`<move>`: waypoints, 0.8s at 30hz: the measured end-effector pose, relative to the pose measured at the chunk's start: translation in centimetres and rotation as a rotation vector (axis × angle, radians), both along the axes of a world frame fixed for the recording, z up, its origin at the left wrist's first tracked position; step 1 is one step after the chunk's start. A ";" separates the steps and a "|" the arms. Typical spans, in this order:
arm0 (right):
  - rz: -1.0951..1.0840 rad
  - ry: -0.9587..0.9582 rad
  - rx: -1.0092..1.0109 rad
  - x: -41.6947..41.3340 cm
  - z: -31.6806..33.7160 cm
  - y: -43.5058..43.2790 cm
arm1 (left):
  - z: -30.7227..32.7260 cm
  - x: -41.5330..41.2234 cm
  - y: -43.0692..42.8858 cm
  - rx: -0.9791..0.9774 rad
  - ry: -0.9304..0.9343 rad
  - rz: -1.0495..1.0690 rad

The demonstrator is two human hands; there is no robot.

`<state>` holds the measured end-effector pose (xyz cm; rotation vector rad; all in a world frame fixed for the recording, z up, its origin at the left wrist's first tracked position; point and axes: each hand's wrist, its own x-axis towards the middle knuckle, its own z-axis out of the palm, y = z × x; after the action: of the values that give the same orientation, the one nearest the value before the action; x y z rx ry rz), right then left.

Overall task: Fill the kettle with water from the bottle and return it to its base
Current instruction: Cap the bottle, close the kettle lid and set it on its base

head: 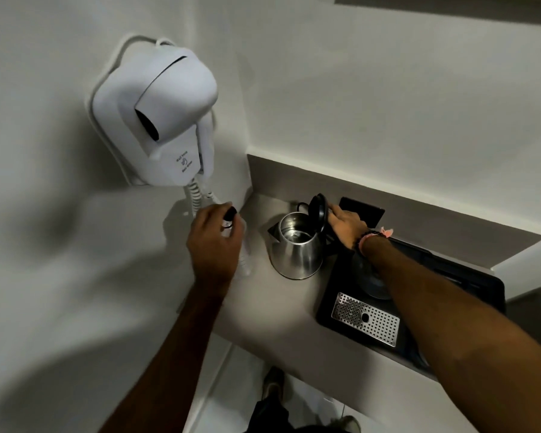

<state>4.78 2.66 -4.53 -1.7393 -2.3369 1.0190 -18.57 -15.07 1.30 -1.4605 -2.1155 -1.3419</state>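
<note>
One kettle [297,248] stands upright near the counter's [278,304] back left corner, lid [317,210] raised, spout toward the left wall. One bottle [242,245] stands upright beside it, your left hand [214,242] curled around its neck. Your right hand [347,225] reaches behind the kettle; its grip is hidden. One black tray [331,310] sits to the right.

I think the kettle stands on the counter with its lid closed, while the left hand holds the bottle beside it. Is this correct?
Not quite. The head view shows the kettle with its lid standing open, so the inside is visible. The rest is right: it stands on the counter, and the left hand holds the bottle beside it.
</note>
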 end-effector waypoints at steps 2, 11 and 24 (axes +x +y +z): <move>-0.007 0.005 -0.005 0.0 0.3 -0.1 | 0.6 -0.8 0.0 -0.052 -0.059 0.070; -0.038 0.028 -0.034 -0.1 0.7 -0.6 | -1.1 -2.0 0.5 -0.197 -0.150 0.005; -0.047 0.062 -0.050 -0.1 0.8 -0.8 | -1.6 -2.6 1.0 -0.205 -0.204 0.015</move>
<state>4.66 1.85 -3.70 -1.7443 -2.2413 1.1160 -21.17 -14.12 -0.29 -1.4314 -2.4513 -1.3544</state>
